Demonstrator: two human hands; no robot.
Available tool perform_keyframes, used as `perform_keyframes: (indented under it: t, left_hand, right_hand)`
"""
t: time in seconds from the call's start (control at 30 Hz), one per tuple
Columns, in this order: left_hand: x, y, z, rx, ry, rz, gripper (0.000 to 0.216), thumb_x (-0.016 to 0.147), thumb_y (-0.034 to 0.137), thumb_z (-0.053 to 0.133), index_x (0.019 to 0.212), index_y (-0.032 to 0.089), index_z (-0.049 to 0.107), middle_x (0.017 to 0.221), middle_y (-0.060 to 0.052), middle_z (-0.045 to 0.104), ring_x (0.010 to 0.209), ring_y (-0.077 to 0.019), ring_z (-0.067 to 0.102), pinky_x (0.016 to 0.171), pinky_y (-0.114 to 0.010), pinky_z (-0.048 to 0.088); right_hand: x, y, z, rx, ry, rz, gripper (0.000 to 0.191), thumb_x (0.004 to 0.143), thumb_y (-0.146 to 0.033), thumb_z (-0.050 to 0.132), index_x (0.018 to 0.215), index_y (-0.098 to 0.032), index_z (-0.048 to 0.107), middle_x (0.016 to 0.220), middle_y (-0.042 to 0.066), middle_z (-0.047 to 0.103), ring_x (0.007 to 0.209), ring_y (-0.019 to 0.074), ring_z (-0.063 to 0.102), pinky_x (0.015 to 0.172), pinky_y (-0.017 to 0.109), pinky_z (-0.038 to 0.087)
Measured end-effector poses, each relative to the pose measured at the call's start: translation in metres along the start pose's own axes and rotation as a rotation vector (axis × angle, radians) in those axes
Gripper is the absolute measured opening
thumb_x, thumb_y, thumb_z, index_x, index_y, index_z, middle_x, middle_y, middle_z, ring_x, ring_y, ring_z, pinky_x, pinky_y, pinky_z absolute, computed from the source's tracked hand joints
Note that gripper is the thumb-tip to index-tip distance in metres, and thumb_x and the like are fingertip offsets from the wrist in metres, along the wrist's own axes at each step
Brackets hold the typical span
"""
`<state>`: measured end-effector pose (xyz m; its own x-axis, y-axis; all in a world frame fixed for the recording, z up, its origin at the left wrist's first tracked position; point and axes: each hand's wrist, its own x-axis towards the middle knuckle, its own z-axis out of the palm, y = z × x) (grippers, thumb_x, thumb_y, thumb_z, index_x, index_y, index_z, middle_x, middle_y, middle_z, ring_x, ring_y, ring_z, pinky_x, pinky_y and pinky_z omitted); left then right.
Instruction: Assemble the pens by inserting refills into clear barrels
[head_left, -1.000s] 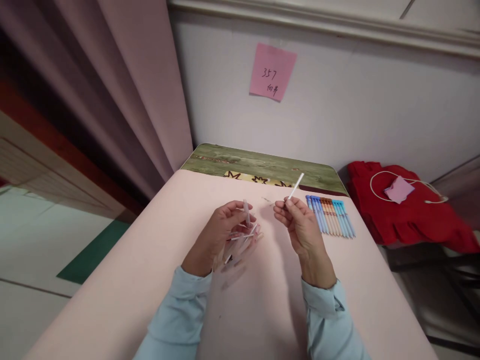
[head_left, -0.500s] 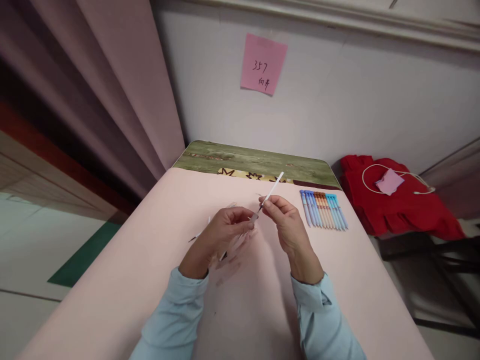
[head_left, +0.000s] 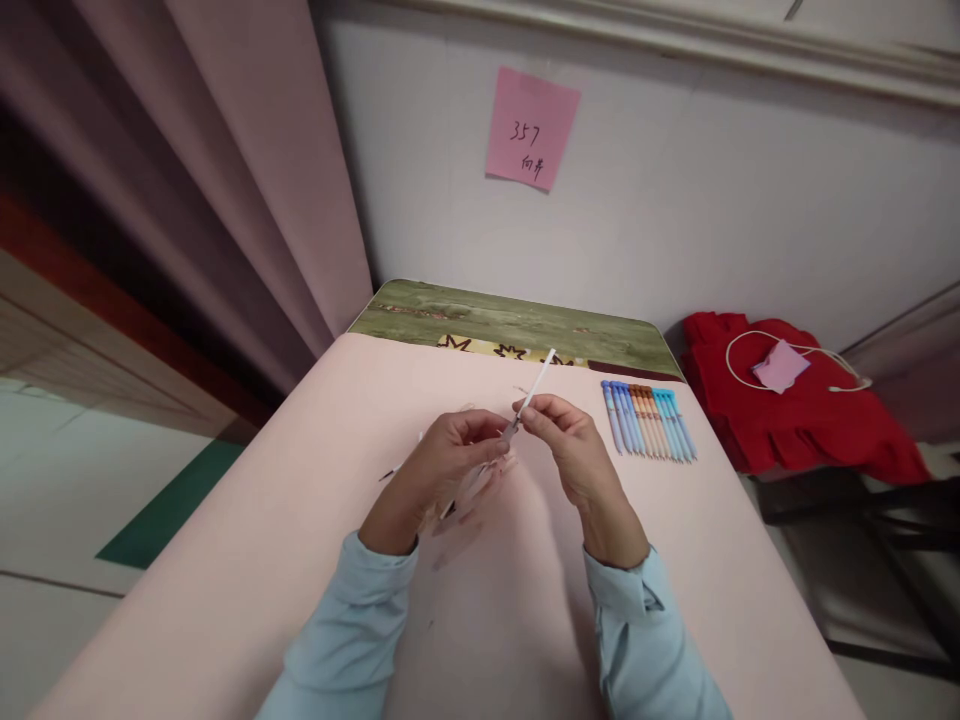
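My right hand (head_left: pixel 566 440) pinches a thin white pen refill (head_left: pixel 541 376) between thumb and fingertips. It tilts up and to the right, its dark lower end at the mouth of a clear plastic sleeve (head_left: pixel 472 488). My left hand (head_left: pixel 454 465) is closed on the top of that sleeve, close to the right fingertips. How far the refill reaches inside is too small to tell. Dark-tipped pieces show below the left hand, in or under the clear plastic. Another thin white piece with a dark tip (head_left: pixel 390 473) lies on the table left of my left hand, partly hidden.
A row of several pens (head_left: pixel 649 420) in blue, brown and turquoise lies at the right on the pink-covered table (head_left: pixel 300 560). Green wood-look surface (head_left: pixel 517 310) shows at the far edge. Right of the table are a red cloth (head_left: pixel 825 440), a white cable and pink notes (head_left: pixel 781 366).
The refill has slid slightly down and left toward the sleeve, with my right hand closer to the left. My left hand stays almost in place.
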<state>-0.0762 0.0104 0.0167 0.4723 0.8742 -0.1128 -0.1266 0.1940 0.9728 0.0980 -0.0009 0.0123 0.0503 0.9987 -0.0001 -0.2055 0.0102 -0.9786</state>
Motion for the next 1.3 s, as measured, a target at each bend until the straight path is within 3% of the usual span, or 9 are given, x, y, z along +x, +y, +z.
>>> perform_keyframes:
  t: [0.2, 0.4, 0.53, 0.67, 0.83, 1.0, 1.17, 1.3]
  left_hand:
    - [-0.004, 0.007, 0.005, -0.043, 0.044, 0.016, 0.024, 0.073, 0.032, 0.08, 0.09, 0.016, 0.075, 0.081, -0.004, 0.07, 0.071, -0.015, 0.062, 0.07, -0.028, 0.048]
    - [-0.005, 0.01, -0.006, 0.002, 0.096, 0.032, 0.027, 0.072, 0.034, 0.08, 0.093, 0.017, 0.075, 0.087, -0.005, 0.072, 0.075, -0.0166, 0.065, 0.07, -0.029, 0.052]
    - [-0.007, 0.014, -0.024, 0.002, 0.362, 0.111, 0.032, 0.068, 0.033, 0.081, 0.094, 0.015, 0.074, 0.083, -0.005, 0.072, 0.073, -0.015, 0.065, 0.07, -0.028, 0.052]
    - [-0.011, 0.017, -0.044, -0.074, 0.646, 0.219, 0.031, 0.068, 0.03, 0.079, 0.093, 0.014, 0.073, 0.084, -0.006, 0.072, 0.073, -0.0144, 0.065, 0.076, -0.03, 0.054]
    - [-0.015, 0.015, -0.068, -0.066, 0.821, 0.285, 0.026, 0.064, 0.027, 0.079, 0.086, 0.014, 0.071, 0.089, -0.006, 0.071, 0.073, -0.0137, 0.064, 0.073, -0.03, 0.054]
    - [-0.015, 0.013, -0.073, -0.05, 0.855, 0.302, 0.023, 0.064, 0.024, 0.079, 0.083, 0.014, 0.071, 0.088, -0.005, 0.07, 0.072, -0.0126, 0.063, 0.073, -0.03, 0.054]
    - [-0.015, 0.016, -0.067, -0.053, 0.815, 0.309, 0.029, 0.065, 0.024, 0.079, 0.091, 0.014, 0.07, 0.083, -0.003, 0.07, 0.07, -0.0124, 0.064, 0.074, -0.03, 0.054]
    - [-0.014, 0.014, -0.066, -0.036, 0.8, 0.301, 0.038, 0.064, 0.025, 0.08, 0.098, 0.015, 0.069, 0.074, 0.001, 0.066, 0.065, -0.0112, 0.062, 0.07, -0.028, 0.054]
  right_hand:
    - [-0.005, -0.006, -0.001, -0.181, -0.091, -0.087, 0.021, 0.079, -0.039, 0.075, 0.092, -0.022, 0.078, 0.096, 0.006, 0.076, 0.096, 0.0236, 0.068, 0.091, 0.039, 0.051]
    - [-0.007, -0.01, 0.003, -0.194, -0.026, -0.162, 0.027, 0.081, -0.041, 0.073, 0.1, -0.023, 0.075, 0.098, 0.006, 0.076, 0.092, 0.0206, 0.069, 0.085, 0.035, 0.053]
    - [-0.004, -0.004, -0.008, -0.397, 0.067, -0.144, 0.027, 0.082, -0.043, 0.068, 0.096, -0.021, 0.074, 0.086, 0.005, 0.074, 0.075, 0.0178, 0.065, 0.071, 0.031, 0.051]
    - [-0.001, 0.003, -0.019, -0.952, 0.074, -0.098, 0.017, 0.084, -0.035, 0.063, 0.081, -0.023, 0.074, 0.074, 0.002, 0.071, 0.065, 0.0168, 0.06, 0.062, 0.029, 0.041]
    - [0.0, 0.003, -0.022, -1.155, -0.013, -0.076, 0.014, 0.083, -0.03, 0.061, 0.078, -0.025, 0.073, 0.071, -0.001, 0.071, 0.067, 0.0162, 0.062, 0.061, 0.027, 0.036]
    - [-0.001, 0.008, -0.011, -1.212, 0.002, -0.101, 0.014, 0.084, -0.027, 0.06, 0.079, -0.025, 0.073, 0.076, 0.002, 0.072, 0.068, 0.0179, 0.063, 0.062, 0.028, 0.037]
    - [-0.002, 0.018, 0.0, -1.157, -0.08, -0.211, 0.016, 0.086, -0.026, 0.059, 0.082, -0.026, 0.074, 0.08, 0.003, 0.073, 0.07, 0.0189, 0.063, 0.064, 0.029, 0.039]
    - [0.006, 0.029, -0.012, -1.162, 0.083, -0.209, 0.018, 0.088, -0.029, 0.056, 0.087, -0.025, 0.074, 0.081, 0.004, 0.073, 0.071, 0.0203, 0.063, 0.067, 0.031, 0.043]
